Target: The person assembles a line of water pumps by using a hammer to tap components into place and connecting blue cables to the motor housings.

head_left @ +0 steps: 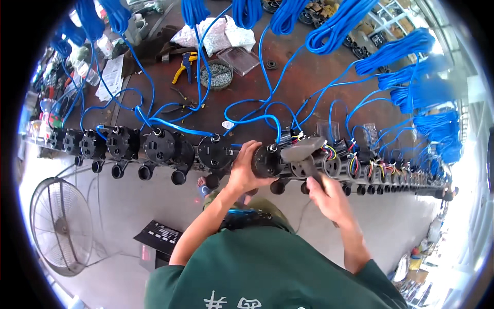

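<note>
My left hand (244, 169) grips a black round housing (267, 161) from its left side, fingers over the top and thumb underneath. A blue cable rises from this housing. My right hand (328, 198) is closed around the handle of a hammer (302, 150). Its grey, blunt head is just right of the gripped housing, over the neighbouring one; whether it touches anything cannot be told. Left of my left hand sits another capped black housing (214, 153) with a blue cable. On the right, an uncapped housing (331, 166) shows coloured wires.
The row of housings lines the brown table's (303, 77) near edge. Blue cable coils (342, 26) hang beyond. Yellow-and-blue wire strippers (185, 67), a dish of small pale parts (216, 75) and pliers (180, 105) lie on the table. A fan (62, 226) stands at lower left.
</note>
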Motion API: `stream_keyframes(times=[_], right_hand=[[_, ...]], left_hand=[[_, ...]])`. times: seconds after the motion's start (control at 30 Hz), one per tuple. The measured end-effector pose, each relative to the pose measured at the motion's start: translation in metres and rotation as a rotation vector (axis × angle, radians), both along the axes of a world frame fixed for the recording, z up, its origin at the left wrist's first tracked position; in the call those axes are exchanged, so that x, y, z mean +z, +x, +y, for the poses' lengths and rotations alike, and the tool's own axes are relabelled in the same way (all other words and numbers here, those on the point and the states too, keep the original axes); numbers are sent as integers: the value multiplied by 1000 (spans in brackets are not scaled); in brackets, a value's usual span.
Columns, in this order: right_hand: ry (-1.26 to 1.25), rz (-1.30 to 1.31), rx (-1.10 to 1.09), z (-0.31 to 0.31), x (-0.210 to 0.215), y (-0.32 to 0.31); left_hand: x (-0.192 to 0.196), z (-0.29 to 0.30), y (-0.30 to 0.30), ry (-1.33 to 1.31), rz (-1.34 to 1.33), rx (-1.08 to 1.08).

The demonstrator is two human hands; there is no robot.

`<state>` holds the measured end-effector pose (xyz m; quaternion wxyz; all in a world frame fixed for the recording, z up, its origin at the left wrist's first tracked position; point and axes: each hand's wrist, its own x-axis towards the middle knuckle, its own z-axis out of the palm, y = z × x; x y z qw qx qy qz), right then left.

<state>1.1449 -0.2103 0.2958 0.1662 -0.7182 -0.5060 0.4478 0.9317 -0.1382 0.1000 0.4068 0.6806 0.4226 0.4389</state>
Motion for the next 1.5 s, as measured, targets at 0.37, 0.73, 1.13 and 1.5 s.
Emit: stream_keyframes(times=[0.37, 0.73, 1.13, 1.5], right_hand=[[27, -74, 253, 23, -17, -34], [112, 37, 17, -5, -30, 20], [126, 186, -330, -74, -77, 36], [59, 159, -325, -81, -105, 47]], left_hand=[[-16, 11, 14, -11, -62, -11], [4, 9, 14, 57, 108, 13], [-115, -72, 15, -810, 243, -2], [-144, -78, 39, -436, 18, 96]])
